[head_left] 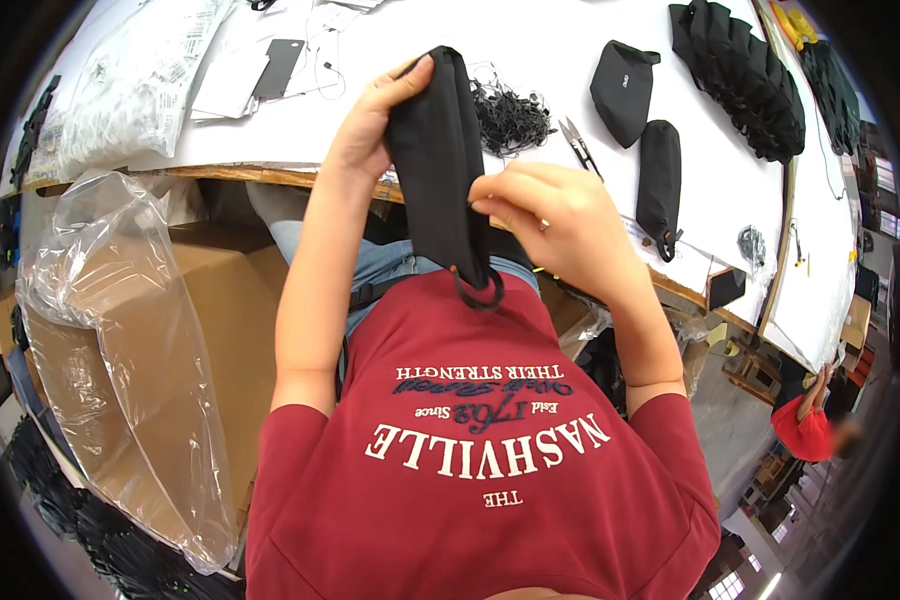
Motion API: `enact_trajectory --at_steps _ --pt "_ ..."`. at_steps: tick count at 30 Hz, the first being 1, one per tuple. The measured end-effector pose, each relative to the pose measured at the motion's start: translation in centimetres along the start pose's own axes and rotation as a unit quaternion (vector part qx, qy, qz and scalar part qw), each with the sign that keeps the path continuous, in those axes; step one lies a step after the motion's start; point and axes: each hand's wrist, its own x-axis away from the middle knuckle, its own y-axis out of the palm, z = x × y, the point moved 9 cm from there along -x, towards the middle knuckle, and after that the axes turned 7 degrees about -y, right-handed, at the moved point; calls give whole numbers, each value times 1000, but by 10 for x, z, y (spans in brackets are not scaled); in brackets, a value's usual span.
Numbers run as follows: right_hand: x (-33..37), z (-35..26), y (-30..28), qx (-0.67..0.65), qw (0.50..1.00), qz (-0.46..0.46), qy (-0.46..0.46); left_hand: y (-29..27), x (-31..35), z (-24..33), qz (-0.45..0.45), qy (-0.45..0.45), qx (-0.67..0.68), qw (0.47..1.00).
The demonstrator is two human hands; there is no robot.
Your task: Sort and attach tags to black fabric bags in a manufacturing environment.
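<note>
At the near edge of a white table (560, 40), the left hand (370, 125) grips a black pouch (435, 150) by its far end; the right hand (555, 215) pinches its right edge. Near left, clear plastic (120, 300) drapes a cardboard box (220, 310); at right, another person (802, 430) wears red.

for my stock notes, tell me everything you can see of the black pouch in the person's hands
The black pouch is long and narrow, looks like soft fabric, and has lengthwise folds or seams and a dark loop at its near end. It is held up, slightly slanted. The left hand grips its far end; the right hand pinches at its right edge. Its contents are hidden.
</note>
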Motion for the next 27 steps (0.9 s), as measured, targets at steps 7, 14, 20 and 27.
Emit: enact_trajectory --at_steps 7,14,20,27 --pt "-1 -18 8 -15 999 7 -44 -17 -4 28 38 32 -44 998" --pt "2 -24 6 31 998 4 -61 -13 -7 49 96 47 -52 993" --pt "5 -9 3 -4 999 25 -26 45 -13 46 -229 114 -55 965" --pt "11 6 2 -27 990 137 18 -30 21 -29 -1 18 268 963"
